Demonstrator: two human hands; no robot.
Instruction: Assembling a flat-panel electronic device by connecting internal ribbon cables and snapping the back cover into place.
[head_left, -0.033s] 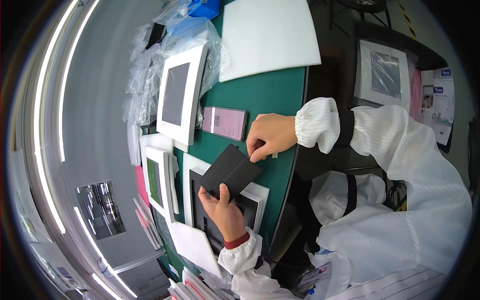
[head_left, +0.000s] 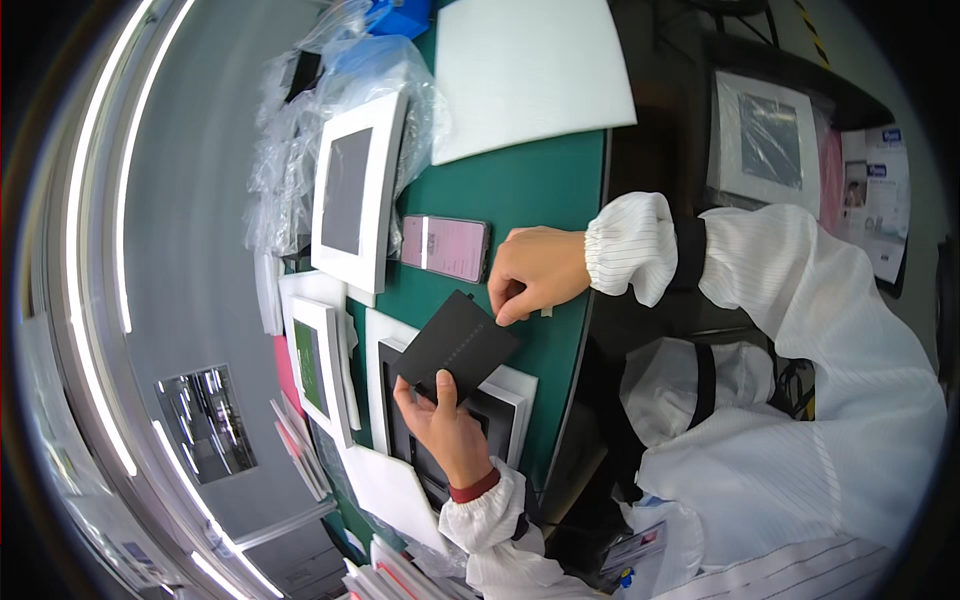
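1. the black square panel (head_left: 457, 345) sits tilted like a diamond above the white-framed tray (head_left: 520, 390), lifted off the green work mat (head_left: 530, 190).
2. my left hand (head_left: 440, 420) holds the panel's lower corner, thumb lying on its top face and the other fingers tucked beneath.
3. my right hand (head_left: 535, 272) is at the panel's upper right corner, thumb and forefinger closed together in a narrow pinch right at that edge; i cannot tell whether anything thin sits between them.
4. both my wrists wear white striped cuffs, and a dark red band shows at the left one.
5. a phone with a pink screen (head_left: 447, 247) lies flat on the mat just above the panel, near my right knuckles.
6. a white-framed display panel (head_left: 358, 190) leans tilted to the left of the phone, with crumpled clear plastic bags (head_left: 290, 130) behind it.
7. a smaller white frame with a green inside (head_left: 318, 362) lies left of the tray.
8. a white foam sheet (head_left: 530, 70) rests on the far end of the mat.
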